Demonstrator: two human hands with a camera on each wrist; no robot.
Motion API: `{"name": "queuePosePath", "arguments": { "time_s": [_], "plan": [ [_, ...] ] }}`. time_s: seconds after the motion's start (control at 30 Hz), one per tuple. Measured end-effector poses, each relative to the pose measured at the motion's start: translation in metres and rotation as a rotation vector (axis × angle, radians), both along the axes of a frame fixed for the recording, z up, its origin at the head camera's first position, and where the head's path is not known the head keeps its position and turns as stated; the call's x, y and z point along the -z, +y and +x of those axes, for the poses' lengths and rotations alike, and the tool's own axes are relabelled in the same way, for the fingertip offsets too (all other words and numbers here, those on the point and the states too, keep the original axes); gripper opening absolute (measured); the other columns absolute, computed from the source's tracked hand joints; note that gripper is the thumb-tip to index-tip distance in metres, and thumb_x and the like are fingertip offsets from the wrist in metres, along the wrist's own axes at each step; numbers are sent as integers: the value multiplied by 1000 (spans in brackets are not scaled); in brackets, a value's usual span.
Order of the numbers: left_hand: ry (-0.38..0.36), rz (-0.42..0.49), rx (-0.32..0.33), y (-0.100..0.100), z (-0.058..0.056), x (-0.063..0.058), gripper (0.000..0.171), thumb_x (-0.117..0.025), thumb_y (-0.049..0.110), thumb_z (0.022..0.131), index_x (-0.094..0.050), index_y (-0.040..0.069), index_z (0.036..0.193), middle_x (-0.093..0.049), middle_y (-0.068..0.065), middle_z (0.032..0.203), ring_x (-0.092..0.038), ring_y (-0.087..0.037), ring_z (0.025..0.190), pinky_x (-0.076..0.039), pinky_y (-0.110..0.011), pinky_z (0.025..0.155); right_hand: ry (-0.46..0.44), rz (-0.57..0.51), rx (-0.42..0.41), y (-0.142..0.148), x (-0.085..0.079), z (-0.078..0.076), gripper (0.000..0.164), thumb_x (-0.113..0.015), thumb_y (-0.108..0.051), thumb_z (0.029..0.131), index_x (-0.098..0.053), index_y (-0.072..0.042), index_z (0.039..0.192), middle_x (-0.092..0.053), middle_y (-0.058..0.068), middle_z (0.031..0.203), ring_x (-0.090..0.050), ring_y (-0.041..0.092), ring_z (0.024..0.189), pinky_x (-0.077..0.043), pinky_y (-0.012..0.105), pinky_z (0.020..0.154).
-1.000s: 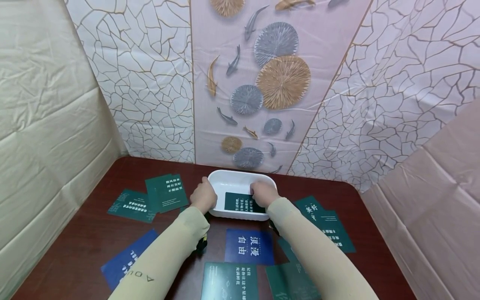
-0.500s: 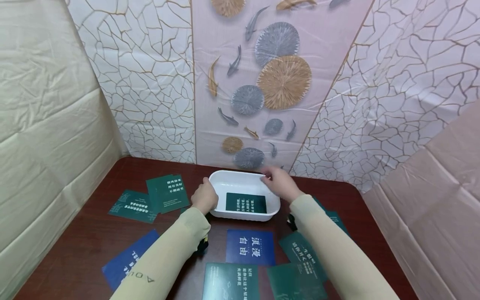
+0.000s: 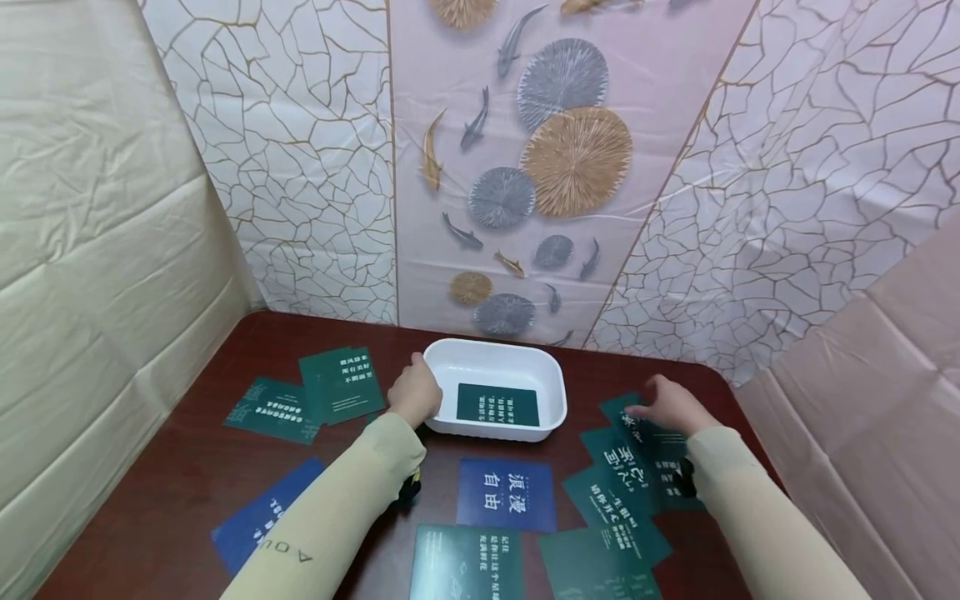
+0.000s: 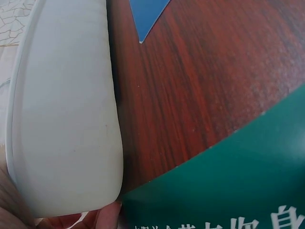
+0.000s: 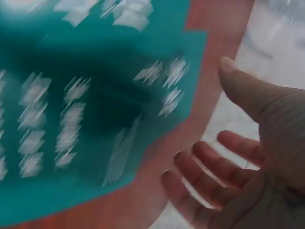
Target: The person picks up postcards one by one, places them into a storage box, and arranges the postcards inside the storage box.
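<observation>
A white plastic bin stands at the back middle of the table, with a dark green printed card lying inside. My left hand grips the bin's left end; in the left wrist view its fingertips curl at the bin's lower edge. Over at the right, my right hand hovers above overlapping green cards, thumb and fingers spread apart. Nothing is between those fingers in the right wrist view, where the cards are blurred.
Two green cards overlap at the left. A blue card lies partly under the left sleeve. Another blue card is in front of the bin, with green cards nearer. Cloth walls enclose the wooden table.
My right hand has come out of the bin and swung right to the green cards, leaving one card inside. My left hand has stayed on the bin's left end.
</observation>
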State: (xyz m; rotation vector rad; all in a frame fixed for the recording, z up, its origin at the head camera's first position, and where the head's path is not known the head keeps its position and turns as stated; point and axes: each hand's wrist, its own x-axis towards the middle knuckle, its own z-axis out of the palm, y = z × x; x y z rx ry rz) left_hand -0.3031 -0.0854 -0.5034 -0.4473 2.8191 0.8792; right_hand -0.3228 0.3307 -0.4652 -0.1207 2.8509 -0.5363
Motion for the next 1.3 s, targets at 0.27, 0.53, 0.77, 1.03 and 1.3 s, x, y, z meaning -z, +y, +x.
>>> {"name": "queuePosePath", "arguments": {
  "time_s": [0.27,0.53,0.77,1.03,1.3],
  "plan": [
    [0,-7,15,1,-3,1,75,-62,13,90,-18,2,151,-59,-20,115,-62,-32,90,-51,-50,74,-112,7,91,49,13,22,88,-78,-42,80,-35,18,129,-54,34,108,-59,38,89,-52,52,76],
    [-5,-29,23,1,-5,1,76,-61,15,91,-17,1,151,-58,-20,116,-62,-32,90,-51,-50,72,-156,-25,108,59,21,32,83,-83,-41,73,-41,17,114,-60,22,90,-62,28,76,-55,47,67],
    [0,-22,17,0,-5,1,72,-61,15,91,-20,2,149,-59,-20,113,-62,-32,89,-51,-50,72,-183,19,199,58,29,25,76,-85,-42,65,-55,15,104,-63,16,81,-61,26,71,-56,43,62],
    [14,-15,12,-1,-2,0,70,-62,14,90,-23,0,146,-59,-21,111,-62,-34,90,-51,-52,76,-257,5,258,46,23,18,52,-87,-28,66,-62,9,93,-62,15,80,-62,26,72,-55,40,60],
    [1,-18,2,2,0,-1,70,-62,14,90,-23,0,146,-58,-22,112,-62,-33,92,-51,-52,77,-277,45,270,47,22,14,60,-89,-28,64,-60,11,98,-58,21,88,-57,32,82,-54,45,65]
  ]
}}
